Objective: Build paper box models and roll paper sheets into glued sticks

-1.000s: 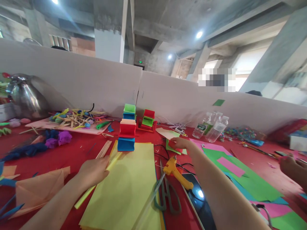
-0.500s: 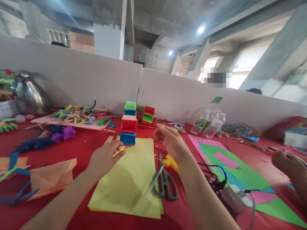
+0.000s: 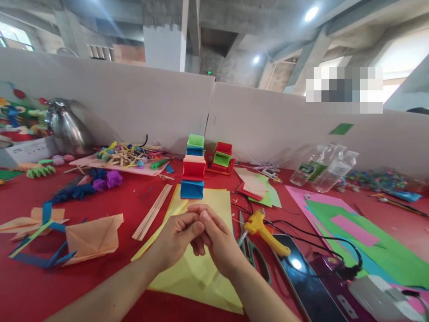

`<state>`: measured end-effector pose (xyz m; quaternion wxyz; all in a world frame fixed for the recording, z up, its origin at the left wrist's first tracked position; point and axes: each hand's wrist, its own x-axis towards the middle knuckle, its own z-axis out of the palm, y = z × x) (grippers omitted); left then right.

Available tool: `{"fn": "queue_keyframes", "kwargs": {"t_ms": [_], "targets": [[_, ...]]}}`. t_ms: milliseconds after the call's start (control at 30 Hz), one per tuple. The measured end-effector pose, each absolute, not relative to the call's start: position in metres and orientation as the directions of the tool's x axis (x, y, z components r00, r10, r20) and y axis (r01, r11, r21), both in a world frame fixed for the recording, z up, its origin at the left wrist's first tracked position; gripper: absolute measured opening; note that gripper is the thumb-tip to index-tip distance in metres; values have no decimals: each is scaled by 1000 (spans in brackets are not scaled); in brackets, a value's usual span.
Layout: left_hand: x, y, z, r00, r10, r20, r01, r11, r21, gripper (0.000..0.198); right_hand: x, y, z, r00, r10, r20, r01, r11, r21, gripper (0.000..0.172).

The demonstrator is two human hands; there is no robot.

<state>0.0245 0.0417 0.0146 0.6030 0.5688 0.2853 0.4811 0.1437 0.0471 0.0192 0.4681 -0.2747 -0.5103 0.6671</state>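
Observation:
My left hand [image 3: 177, 237] and my right hand [image 3: 219, 239] meet over a stack of yellow paper [image 3: 201, 286], fingertips touching and fingers curled in. Whatever may be between them is too small or hidden to make out. A narrow yellow strip [image 3: 150, 239] runs along the paper's left side, passing behind my left hand. Just beyond my fingers stands a tower of folded paper boxes [image 3: 193, 170] in blue, red, peach and green. Right of my right hand lie a yellow glue gun [image 3: 268, 230] and green-handled scissors [image 3: 256, 259], partly covered by my wrist and the gun.
Wooden sticks [image 3: 152, 212] lie to the left, beside folded peach paper [image 3: 94, 237]. A phone [image 3: 308, 281] and a power strip [image 3: 330, 270] with cables sit at right. Farther back are a smaller box stack [image 3: 223, 154], plastic bottles [image 3: 335, 170] and a metal jug [image 3: 69, 129].
My hands, apart before, have come together over the yellow paper, my right hand moving in from the right. The view has turned left, and another person's hand at right is out of sight.

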Motion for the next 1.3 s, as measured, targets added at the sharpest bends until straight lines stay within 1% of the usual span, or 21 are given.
{"fn": "queue_keyframes", "kwargs": {"t_ms": [100,233,367,467,533,633,733,867,933,1000,1067,1100,1167,1200,1267,1300], "targets": [[25,38,17,417,886,203,-252,-101,962,29,146,40,19,-453,888,76,-411,-133,-902,32],[27,35,18,409,890,204,-256,-103,961,28,148,36,17,-462,885,57,-437,-171,-883,36],[26,36,17,416,889,189,-271,-76,960,27,148,37,16,-445,893,63,-432,-153,-889,35],[25,38,16,412,894,177,-299,-51,953,29,147,38,16,-425,902,80,-381,-98,-919,33],[24,39,15,418,895,156,-283,-35,959,29,146,38,15,-393,914,103,-354,-47,-934,31],[22,40,14,470,870,148,-227,-44,973,27,146,38,14,-362,923,133,-362,-8,-932,28],[21,40,14,492,856,160,-195,-71,978,28,146,38,13,-371,917,145,-374,-5,-928,28],[22,40,13,477,863,165,-178,-89,980,30,146,38,12,-390,910,142,-391,-25,-920,27],[24,41,12,461,872,162,-168,-94,981,32,147,40,12,-376,917,134,-372,-17,-928,28],[25,42,12,431,890,148,-149,-92,985,31,149,42,12,-328,933,151,-291,53,-955,28],[25,42,12,401,907,128,-132,-82,988,28,152,44,12,-248,941,232,-124,206,-971,25],[25,43,11,395,911,118,-128,-73,989,27,153,44,11,-210,932,295,-15,299,-954,23],[25,44,10,394,914,98,-111,-59,992,26,155,44,11,-172,887,430,193,458,-868,22],[24,45,9,394,915,88,-91,-57,994,28,156,44,12,-174,859,481,273,512,-815,21],[23,47,7,386,920,69,-35,-60,998,31,157,47,16,-214,822,528,365,569,-737,20],[22,48,6,380,923,58,-8,-59,998,31,159,51,21,-229,821,523,392,569,-723,20]]}}
